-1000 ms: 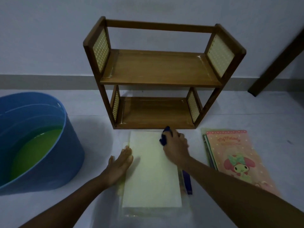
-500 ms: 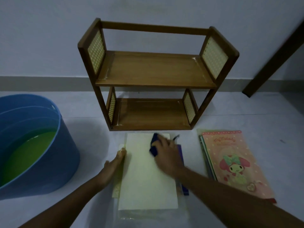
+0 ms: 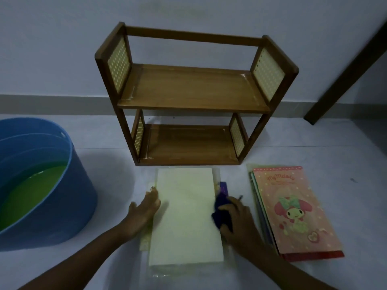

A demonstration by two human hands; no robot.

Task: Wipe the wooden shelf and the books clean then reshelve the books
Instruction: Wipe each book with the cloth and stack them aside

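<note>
A pale cream book (image 3: 185,214) lies flat on the floor on top of a small stack, just in front of the empty two-tier wooden shelf (image 3: 192,95). My left hand (image 3: 144,210) rests flat on the book's left edge, fingers apart. My right hand (image 3: 234,220) is closed on a dark blue cloth (image 3: 222,214) at the book's right edge. A second stack of books, topped by a pink My Melody book (image 3: 293,208), lies to the right.
A blue tub (image 3: 79,197) holding greenish water stands on the floor at the left. A dark wooden leg or board (image 3: 343,65) leans along the wall at the right. The shelf stands against a pale wall with a grey skirting.
My right hand has slid the blue cloth from the top of the cream book down and across to its right edge. My left hand has stayed at the left edge.
</note>
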